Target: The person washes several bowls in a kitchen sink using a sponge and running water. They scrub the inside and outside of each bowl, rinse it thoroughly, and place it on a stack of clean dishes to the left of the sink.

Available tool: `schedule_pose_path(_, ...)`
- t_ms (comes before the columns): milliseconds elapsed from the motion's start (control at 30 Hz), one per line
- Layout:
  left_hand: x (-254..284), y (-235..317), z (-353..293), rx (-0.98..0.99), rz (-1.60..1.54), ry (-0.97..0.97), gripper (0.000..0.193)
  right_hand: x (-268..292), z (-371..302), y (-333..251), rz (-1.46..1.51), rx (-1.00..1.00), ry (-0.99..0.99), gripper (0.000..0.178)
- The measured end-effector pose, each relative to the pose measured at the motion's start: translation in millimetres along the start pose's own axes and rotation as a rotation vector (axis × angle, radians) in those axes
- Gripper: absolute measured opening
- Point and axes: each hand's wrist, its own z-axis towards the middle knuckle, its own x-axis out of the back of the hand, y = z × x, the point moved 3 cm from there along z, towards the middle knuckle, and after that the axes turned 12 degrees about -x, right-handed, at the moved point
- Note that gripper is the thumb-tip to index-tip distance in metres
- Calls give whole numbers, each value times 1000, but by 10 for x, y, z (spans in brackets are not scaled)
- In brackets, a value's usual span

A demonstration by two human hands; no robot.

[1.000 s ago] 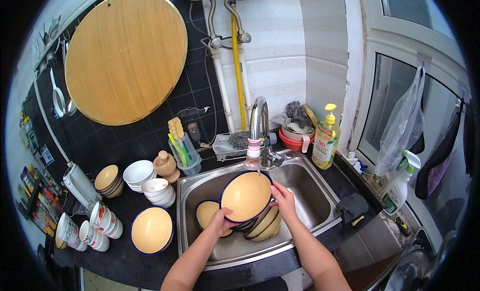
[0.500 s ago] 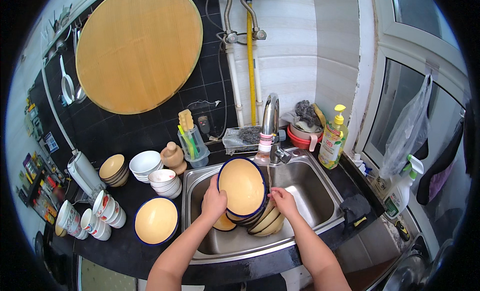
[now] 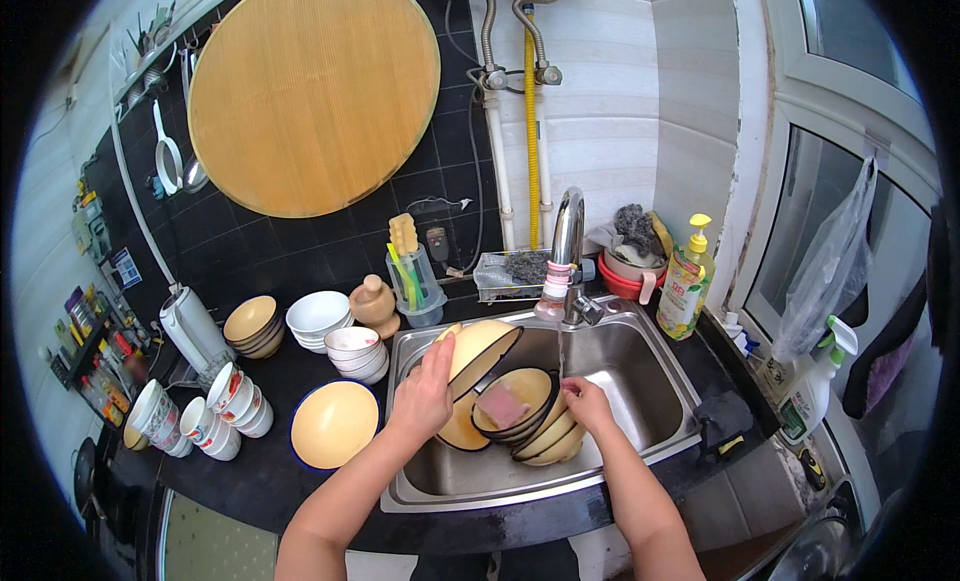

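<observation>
Tilted on its side, a cream bowl with a dark rim (image 3: 484,353) is in the grip of my left hand (image 3: 424,393), above the left part of the steel sink (image 3: 640,463). Below it leans a stack of similar bowls (image 3: 548,443), with a pink sponge or cloth (image 3: 506,405) inside the top one. My right hand (image 3: 588,403) is closed at the stack's right rim, beside a thin stream from the faucet (image 3: 568,231); its fingertips are partly hidden. Another cream bowl (image 3: 460,427) lies at the stack's left, partly covered.
On the counter left of the sink stand a wide cream dish (image 3: 336,425), white bowls (image 3: 318,315), stacked cups (image 3: 240,395) and a wooden mortar (image 3: 373,303). A soap bottle (image 3: 684,285) is at the sink's far right corner, a dark cloth (image 3: 722,421) at its right edge.
My left hand has tipped the cream bowl up and away from the stack, revealing the top bowl and the pink piece in it. My right hand stays by the stack. The view has shifted slightly.
</observation>
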Motion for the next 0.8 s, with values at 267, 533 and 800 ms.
schedule_pose_path(267, 170, -5, -72, 16, 10, 48, 66, -47, -7, 30, -128, 54, -23, 26)
schedule_pose_path(533, 360, -317, -263, 374, -207, 245, 56, -52, -38, 26, -264, 267, -47, 29)
schedule_pose_path(800, 781, -1134, -1114, 991, -672, 542, 24, -84, -48, 53, -179, 212, -122, 30)
